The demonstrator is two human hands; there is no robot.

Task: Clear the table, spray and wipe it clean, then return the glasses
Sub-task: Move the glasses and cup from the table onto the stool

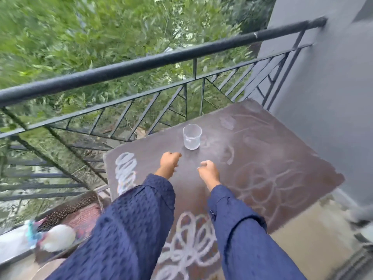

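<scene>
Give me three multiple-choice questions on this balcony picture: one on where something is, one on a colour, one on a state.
1. Where is the glass? A on the table B on the railing C in a hand
2. What colour are the sleeves? A red B dark blue C white
3. What do the left hand and right hand hold? A cloth B bottle C nothing
Answers: A, it stands on the table beyond the hands; B, both arms wear dark blue; C, both sets of curled fingers are empty.
</scene>
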